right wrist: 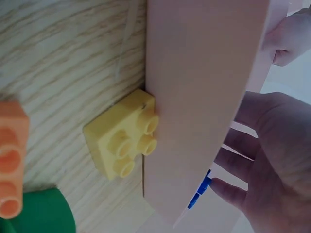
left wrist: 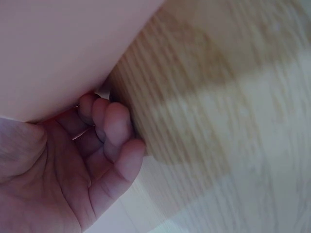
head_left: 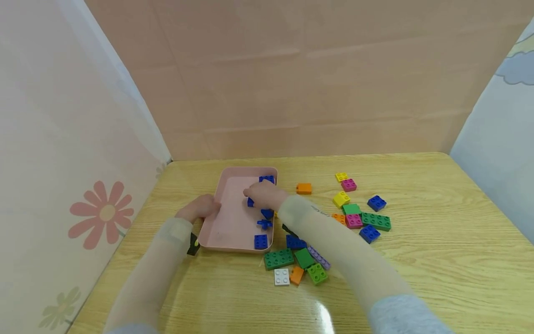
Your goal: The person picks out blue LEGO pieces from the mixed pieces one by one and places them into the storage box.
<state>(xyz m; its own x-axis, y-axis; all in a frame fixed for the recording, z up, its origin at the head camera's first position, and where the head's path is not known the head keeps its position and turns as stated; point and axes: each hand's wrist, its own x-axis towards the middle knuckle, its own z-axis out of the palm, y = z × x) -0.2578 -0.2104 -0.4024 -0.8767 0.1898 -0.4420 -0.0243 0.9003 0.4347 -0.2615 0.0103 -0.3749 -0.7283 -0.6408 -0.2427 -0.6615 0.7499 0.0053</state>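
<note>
Gripping the pink tray (head_left: 231,222) with curled fingers, the left hand (head_left: 202,207) sits opposite the right hand (head_left: 266,195), whose hold among blue bricks (head_left: 260,241) cannot be told.

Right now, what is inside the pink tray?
Blue bricks and pieces show inside the pink tray, most along its right side. The right hand covers a patch there, so whatever lies beneath it cannot be seen.

Though only partly seen, a play corner is probably indicated by a flower (head_left: 107,213) and a cloud (head_left: 519,69) on the walls (head_left: 50,130) and bricks (head_left: 279,259) strewn over a table (head_left: 438,246).
</note>
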